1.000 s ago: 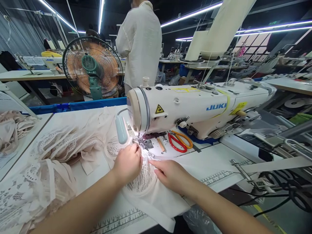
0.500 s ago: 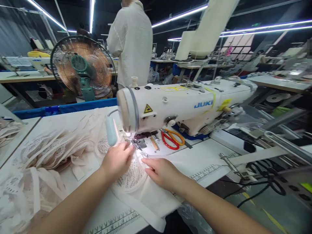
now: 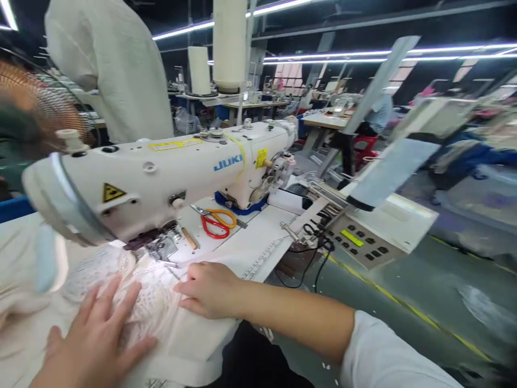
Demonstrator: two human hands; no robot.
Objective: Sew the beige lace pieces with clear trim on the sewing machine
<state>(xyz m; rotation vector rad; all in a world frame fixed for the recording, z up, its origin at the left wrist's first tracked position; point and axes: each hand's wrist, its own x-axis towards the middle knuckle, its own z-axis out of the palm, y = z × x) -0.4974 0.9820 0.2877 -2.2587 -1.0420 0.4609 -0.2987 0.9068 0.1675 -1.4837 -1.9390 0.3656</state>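
Observation:
A cream lace bra (image 3: pixel 155 296) lies under the head of a white sewing machine (image 3: pixel 161 167), its fabric reaching the presser foot area. My left hand (image 3: pixel 97 328) rests on the lace with its fingers spread, holding nothing. On the other side of the cup, my right hand (image 3: pixel 210 291) has its fingers curled, thumb and forefinger closed at the fabric's edge. The needle is hidden by the machine head. Red and orange-handled scissors (image 3: pixel 216 222) lie on the machine bed, beside a small wooden-coloured stick (image 3: pixel 189 238).
A pale blue lamp-like piece (image 3: pixel 46 258) stands at the left, blurred. A control panel (image 3: pixel 359 240) is fixed right of the table. Thread cones (image 3: pixel 200 70) rise behind the machine. A person in a white top (image 3: pixel 125 70) stands beyond it, near a fan (image 3: pixel 40 97).
My view has swung right, so the machine appears further left. My left hand has come back from the presser foot and spread flat on the lace. My right hand stays at the fabric edge.

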